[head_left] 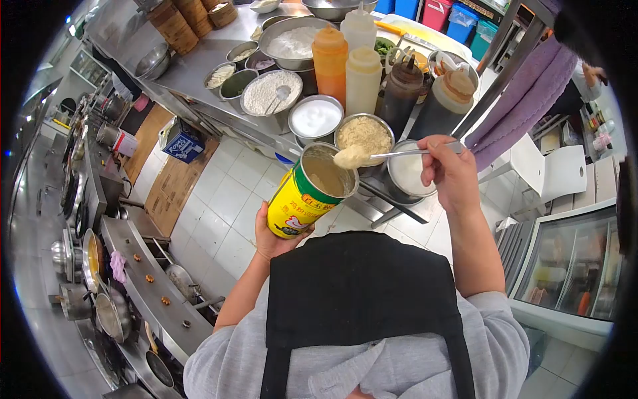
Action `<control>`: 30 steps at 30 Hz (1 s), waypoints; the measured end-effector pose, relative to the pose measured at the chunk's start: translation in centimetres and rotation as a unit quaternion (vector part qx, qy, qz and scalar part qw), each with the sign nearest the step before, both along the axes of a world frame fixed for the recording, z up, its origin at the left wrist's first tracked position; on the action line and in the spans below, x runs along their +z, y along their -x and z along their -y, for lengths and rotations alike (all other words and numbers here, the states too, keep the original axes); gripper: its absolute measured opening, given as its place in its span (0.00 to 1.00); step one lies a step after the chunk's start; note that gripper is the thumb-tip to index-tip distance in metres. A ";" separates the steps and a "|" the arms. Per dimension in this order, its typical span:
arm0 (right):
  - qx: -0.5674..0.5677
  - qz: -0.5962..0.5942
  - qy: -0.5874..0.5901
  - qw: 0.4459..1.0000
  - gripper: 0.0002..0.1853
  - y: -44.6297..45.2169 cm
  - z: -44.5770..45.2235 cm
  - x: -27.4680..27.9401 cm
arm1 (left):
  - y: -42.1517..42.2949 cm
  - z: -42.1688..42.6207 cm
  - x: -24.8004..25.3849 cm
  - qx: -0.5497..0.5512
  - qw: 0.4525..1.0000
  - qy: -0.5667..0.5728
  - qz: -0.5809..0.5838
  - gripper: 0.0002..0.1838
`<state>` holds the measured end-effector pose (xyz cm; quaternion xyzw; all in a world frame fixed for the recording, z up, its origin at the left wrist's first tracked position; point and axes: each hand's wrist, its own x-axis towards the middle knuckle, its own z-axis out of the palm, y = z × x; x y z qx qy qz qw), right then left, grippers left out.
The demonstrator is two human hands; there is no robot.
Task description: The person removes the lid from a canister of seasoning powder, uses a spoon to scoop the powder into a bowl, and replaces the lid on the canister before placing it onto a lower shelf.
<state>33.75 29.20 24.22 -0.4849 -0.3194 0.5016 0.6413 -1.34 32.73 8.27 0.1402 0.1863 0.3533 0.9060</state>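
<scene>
My left hand [274, 234] is wrapped round the lower part of a yellow and green can [300, 201], tilted with its mouth up. Some tan powder shows inside it. Pinched in my right hand [446, 167] is the handle of a metal spoon [399, 154]. Its bowl carries a heap of pale tan powder [351, 158] at the can's rim. Just behind the spoon, a metal bowl of tan powder [364, 136] stands on the counter. White granules fill a container [318, 118] to its left, and another white-filled container [407, 174] sits below my spoon's handle.
Squeeze bottles stand behind the bowls, among them an orange one [330, 63] and a dark one [402, 93]. A flour bowl [271, 93] holds a spoon. A purple towel [515, 100] hangs at right, above a white chair [551, 166]. Stoves with pans [113, 316] line the left.
</scene>
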 end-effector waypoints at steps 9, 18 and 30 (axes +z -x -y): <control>-0.063 0.079 -0.021 0.995 0.11 -0.8 -1.5 -3.9 | 0.6 0.0 -0.2 -0.004 0.999 -0.018 0.046 0.45; -0.027 0.351 -0.182 0.918 0.07 1.0 -1.4 -5.7 | 0.7 0.2 0.6 0.040 0.999 -0.009 -0.010 0.44; 0.010 0.521 -0.290 0.803 0.09 0.3 0.6 -2.5 | 0.4 0.8 2.1 0.079 0.995 0.000 -0.053 0.41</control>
